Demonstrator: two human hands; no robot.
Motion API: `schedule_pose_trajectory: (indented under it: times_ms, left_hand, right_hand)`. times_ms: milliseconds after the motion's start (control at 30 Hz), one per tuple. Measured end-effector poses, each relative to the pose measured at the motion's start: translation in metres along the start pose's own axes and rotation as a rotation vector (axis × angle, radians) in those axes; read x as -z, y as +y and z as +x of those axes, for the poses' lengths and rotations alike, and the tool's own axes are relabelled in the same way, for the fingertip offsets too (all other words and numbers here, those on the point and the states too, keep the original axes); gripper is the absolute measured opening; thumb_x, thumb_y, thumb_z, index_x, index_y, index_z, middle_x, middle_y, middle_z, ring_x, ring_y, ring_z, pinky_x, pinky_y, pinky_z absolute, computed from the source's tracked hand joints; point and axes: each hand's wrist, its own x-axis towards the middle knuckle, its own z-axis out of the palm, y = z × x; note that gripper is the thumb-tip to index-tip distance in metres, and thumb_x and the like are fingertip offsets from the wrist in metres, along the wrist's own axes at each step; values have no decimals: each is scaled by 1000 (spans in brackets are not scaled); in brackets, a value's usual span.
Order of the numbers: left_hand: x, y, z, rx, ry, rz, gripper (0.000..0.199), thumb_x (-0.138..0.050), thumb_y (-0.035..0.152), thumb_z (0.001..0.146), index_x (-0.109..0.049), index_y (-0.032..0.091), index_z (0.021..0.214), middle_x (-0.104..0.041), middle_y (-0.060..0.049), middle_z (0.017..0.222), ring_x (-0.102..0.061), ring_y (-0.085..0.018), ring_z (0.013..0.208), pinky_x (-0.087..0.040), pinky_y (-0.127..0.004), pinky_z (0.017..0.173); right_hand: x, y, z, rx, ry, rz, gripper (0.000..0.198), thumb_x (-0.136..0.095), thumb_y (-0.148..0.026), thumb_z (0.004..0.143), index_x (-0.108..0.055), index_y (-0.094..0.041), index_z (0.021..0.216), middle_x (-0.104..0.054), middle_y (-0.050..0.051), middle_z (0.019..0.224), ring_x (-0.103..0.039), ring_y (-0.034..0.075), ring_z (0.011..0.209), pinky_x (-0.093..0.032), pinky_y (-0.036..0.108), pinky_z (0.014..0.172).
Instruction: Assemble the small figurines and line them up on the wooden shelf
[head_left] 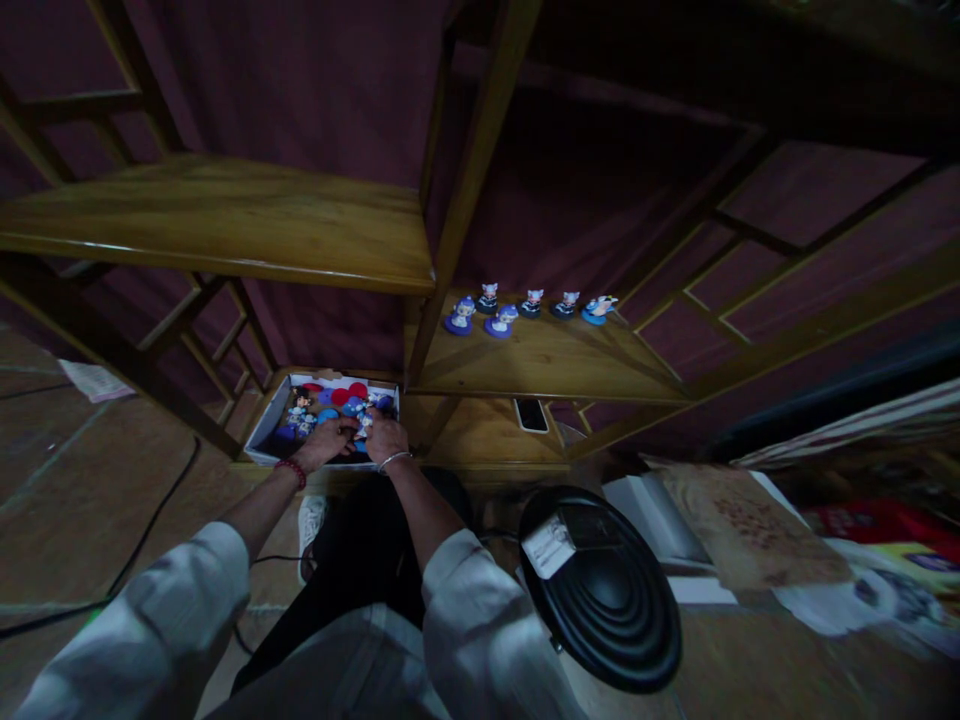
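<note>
A white-walled box (261,440) full of small figurines stands on the low shelf in front of me. Over its front part, my left hand (328,444) has its fingers curled toward the other hand; what they grip, if anything, is too small to make out. My right hand (388,438) is closed on a small white and blue figurine (364,422) at the box's right side. Around both hands lie more blue and white figurines (301,420), a dark-haired figurine (302,397) and red round pieces (350,394), partly covered by my fingers.
Several figurines on round bases (533,303) stand on the right-hand wooden shelf (547,365). Below it lies a phone (531,415). A wooden upper shelf (217,215) overhangs the box. At right are a black round stool (615,590) and cardboard (750,520); a cable (161,510) crosses the floor.
</note>
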Motion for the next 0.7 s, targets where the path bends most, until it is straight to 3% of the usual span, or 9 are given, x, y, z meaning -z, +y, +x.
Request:
schedule_pose_trajectory:
  times_ms: [200, 400, 700]
  left_hand:
    - [3, -5, 3, -24, 43, 197, 36, -34, 11, 76, -60, 16, 100, -66, -3, 78, -61, -10, 64, -46, -18, 56]
    - [3, 2, -1, -57, 70, 582, 29, -42, 20, 77, -64, 20, 96, -65, -5, 99, -60, -16, 89, -43, -25, 78]
    - [2, 5, -8, -122, 43, 537, 27, -50, 18, 70, -65, 19, 93, -65, -4, 99, -58, -17, 92, -41, -24, 81]
  right_hand:
    - [0, 1, 2, 19, -1, 1, 42, -51, -25, 78, -43, -27, 118, -65, 3, 98, -60, 17, 89, -42, 25, 71]
    - [-1, 3, 4, 21, 13, 14, 39, -47, -22, 80, -45, -28, 118, -64, 2, 100, -60, 16, 90, -41, 25, 73]
    - [4, -1, 0, 6, 9, 9, 38, -48, -21, 79, -46, -26, 117, -63, 4, 102, -59, 17, 93, -41, 25, 75]
